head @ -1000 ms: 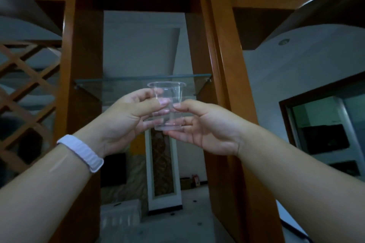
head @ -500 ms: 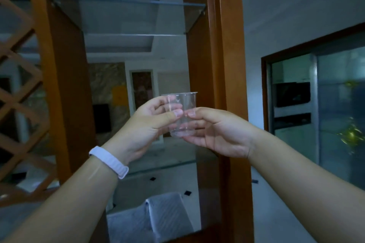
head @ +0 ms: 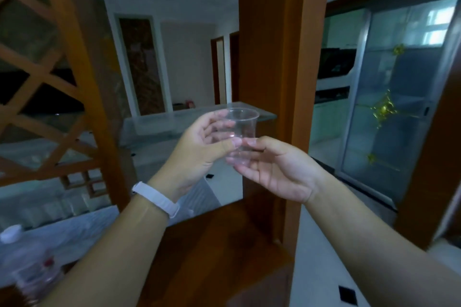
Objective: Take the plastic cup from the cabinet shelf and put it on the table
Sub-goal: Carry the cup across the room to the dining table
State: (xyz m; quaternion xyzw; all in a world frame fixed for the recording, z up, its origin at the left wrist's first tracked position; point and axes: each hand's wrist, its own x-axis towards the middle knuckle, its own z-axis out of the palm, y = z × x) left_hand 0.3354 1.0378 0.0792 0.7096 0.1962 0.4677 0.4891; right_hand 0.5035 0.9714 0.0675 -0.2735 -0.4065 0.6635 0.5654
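The clear, thin-walled tapered plastic cup is upright in mid-air, its round rim up, above the glossy brown wooden worktop. The left hand and right hand both close their fingers around its lower wall. A white smooth wristband circles the left wrist; a polished orange-brown wooden post stands behind.

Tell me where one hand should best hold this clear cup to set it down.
Probably the cup's mid wall, thumb and fingers on opposite sides, coming from its right as the right hand does. It is upright and tapered, so this leaves the base free.
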